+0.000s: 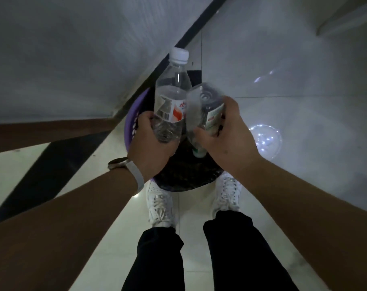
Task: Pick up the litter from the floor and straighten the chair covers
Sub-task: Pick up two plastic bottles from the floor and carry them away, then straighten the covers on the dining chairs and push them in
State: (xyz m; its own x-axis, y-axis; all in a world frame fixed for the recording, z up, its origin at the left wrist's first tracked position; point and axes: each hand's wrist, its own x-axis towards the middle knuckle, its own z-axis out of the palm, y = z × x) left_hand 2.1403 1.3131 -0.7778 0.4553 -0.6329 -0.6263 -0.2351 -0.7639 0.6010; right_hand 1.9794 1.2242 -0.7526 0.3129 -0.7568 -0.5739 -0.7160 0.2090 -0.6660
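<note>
Head view, looking straight down: pale tiled floor (115, 238) fills most of the frame, with a white draped cloth (73, 55) rising at the upper left. Just ahead of my two white shoes (160, 204) stands one purple bin (129, 131), lined with a black bag (188, 177). I hold both hands over its mouth, I'd say so the litter drops straight in. My left hand (152, 143) is closed around the base of an upright clear bottle (172, 99), white cap on top. My right hand (224, 131) is wrapped around a second bottle (203, 106), tipped neck-down toward the liner. The two bottles touch at their sides. That makes two bottles, one bin, and one wristwatch (123, 164) on my left wrist. No chair is clearly visible; the covers look to be a later step.
</note>
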